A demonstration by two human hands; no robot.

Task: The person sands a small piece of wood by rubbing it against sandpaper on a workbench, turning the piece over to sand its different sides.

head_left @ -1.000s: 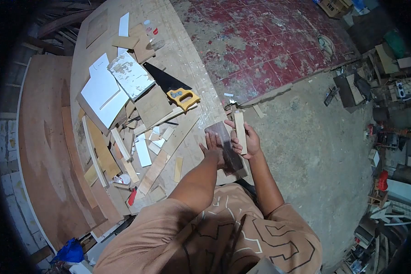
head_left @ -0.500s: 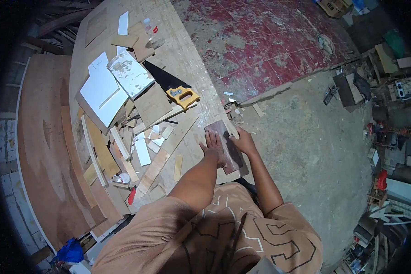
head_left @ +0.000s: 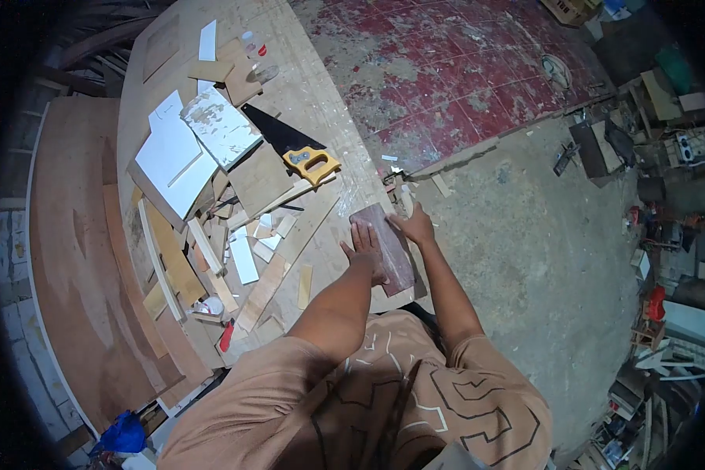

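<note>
A reddish-brown wooden board (head_left: 397, 254) lies along the right edge of the workbench. My left hand (head_left: 365, 252) rests flat on it with the fingers spread. At the board's far right corner, my right hand (head_left: 417, 225) is closed around a small pale strip (head_left: 406, 200), whose end sticks up past the fingers; its exact kind is hard to make out. Ahead of both hands, a handsaw with a yellow handle (head_left: 315, 164) lies on the bench.
On the workbench (head_left: 321, 94) lie white panels (head_left: 172, 149), wood offcuts (head_left: 266, 294), a red-handled tool (head_left: 226, 335) and a clear bottle (head_left: 251, 43). Concrete floor (head_left: 517, 258) runs along the right side, with red tiles (head_left: 446, 94) beyond it. Clutter lines the far right.
My right hand has moved slightly forward along the board's edge with the pale strip. The dark shadow across the board has gone. My left hand stays in place.
</note>
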